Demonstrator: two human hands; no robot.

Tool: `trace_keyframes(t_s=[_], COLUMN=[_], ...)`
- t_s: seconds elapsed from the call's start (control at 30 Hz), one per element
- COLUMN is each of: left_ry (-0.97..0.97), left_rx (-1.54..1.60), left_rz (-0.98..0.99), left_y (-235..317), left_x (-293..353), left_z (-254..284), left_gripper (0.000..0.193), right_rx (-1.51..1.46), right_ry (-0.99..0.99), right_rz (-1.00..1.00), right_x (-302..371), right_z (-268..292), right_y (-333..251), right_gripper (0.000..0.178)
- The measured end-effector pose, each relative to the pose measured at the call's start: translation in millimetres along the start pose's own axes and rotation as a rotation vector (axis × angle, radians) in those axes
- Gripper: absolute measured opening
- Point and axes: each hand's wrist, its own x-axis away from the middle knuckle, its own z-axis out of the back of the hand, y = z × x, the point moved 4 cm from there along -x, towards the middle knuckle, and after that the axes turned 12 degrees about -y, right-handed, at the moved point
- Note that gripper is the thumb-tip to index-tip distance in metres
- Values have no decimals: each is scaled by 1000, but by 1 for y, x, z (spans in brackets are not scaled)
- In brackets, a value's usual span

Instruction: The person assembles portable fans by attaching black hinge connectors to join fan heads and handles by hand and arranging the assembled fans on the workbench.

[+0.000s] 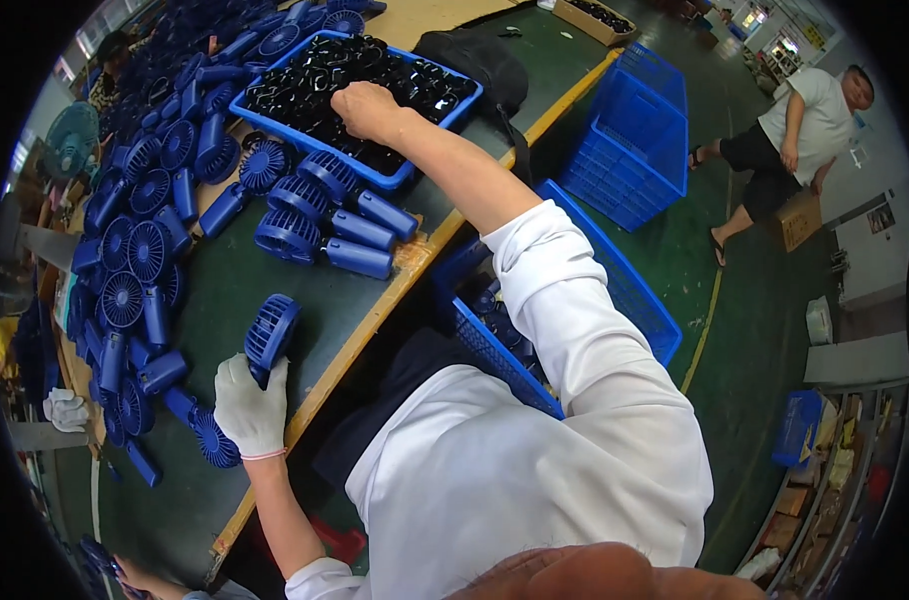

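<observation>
My left hand [247,408], in a white knitted glove, is closed around a blue handheld fan [273,333] above the green tabletop. The fan's round slatted head points up, and its handle is mostly hidden in my grip. My bare right hand [373,113] reaches into a shallow blue tray [320,158] heaped with small glossy black parts [300,88]. Its fingers are bent down and together among the parts; what they hold, if anything, is hidden. Between my hands a small group of blue fans [310,205] lies near the table edge.
Many more blue fans [140,250] are piled along the left. A black bag [480,65] sits beside the tray. Blue crates [625,150] stand on the floor to the right, where a person [800,130] walks. Another person's hand [140,577] shows at lower left.
</observation>
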Motion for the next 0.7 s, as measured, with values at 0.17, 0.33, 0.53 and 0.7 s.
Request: trace_keyframes(t_s=[0.17,0.33,0.53,0.7], left_ry=[-50,14,86,91], left_rx=[-16,155,1761,1679], left_rz=[-51,61,288,143], left_y=[-8,-24,-19,20], left_x=[-4,-5,-7,-6], left_z=[-7,-6,-29,-2], left_gripper=[38,32,33,33], right_rx=[-192,-625,-1360,-1720], right_ry=[188,621,261,16], right_rz=[58,282,320,338], right_x=[12,42,139,192], right_z=[15,34,46,25], right_y=[-1,-48,-133,-184], right_gripper=[22,27,12,20])
